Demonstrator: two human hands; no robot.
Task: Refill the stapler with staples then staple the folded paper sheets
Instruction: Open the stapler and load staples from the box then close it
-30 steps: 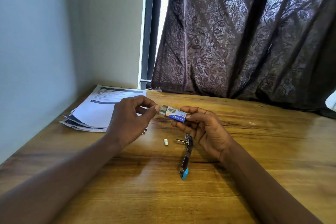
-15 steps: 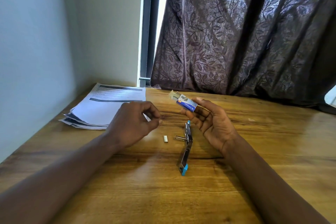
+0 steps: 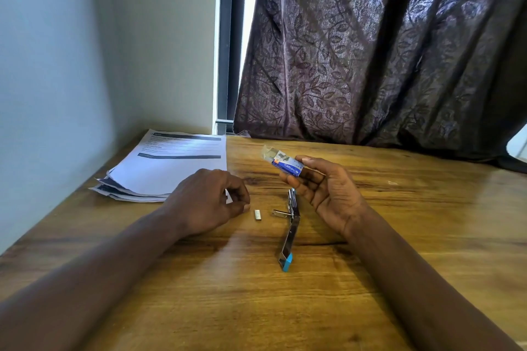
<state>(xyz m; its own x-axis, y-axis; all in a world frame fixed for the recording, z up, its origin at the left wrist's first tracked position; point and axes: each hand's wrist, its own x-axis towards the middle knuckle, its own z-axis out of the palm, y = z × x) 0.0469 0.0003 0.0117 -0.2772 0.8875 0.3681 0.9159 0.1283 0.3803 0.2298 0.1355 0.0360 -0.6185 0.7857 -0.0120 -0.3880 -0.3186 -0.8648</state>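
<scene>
Right hand (image 3: 328, 194) grip pinches small blue cardboard staple box (image 3: 283, 162), open flap tilted | left hand (image 3: 209, 202) grip curled, contents unclear | risk: staples spilling onto wooden bench (image 3: 399, 236) beside opened chrome blue-tipped stapler (image 3: 289, 232).

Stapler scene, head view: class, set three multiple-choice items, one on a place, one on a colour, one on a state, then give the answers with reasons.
1. Where does the loose strip of staples lie?
A. on the paper stack
B. on the table between the left hand and the stapler
C. inside the box

2. What colour is the stapler's near end?
A. blue
B. red
C. yellow

3. What is the state of the staple box?
A. lying shut on the table
B. held in the right hand, flap open
C. under the papers

Answers: 1 B, it rests on bare wood beside the stapler. 2 A, the tip is blue. 3 B, the right hand holds the staple box above the table.
</scene>
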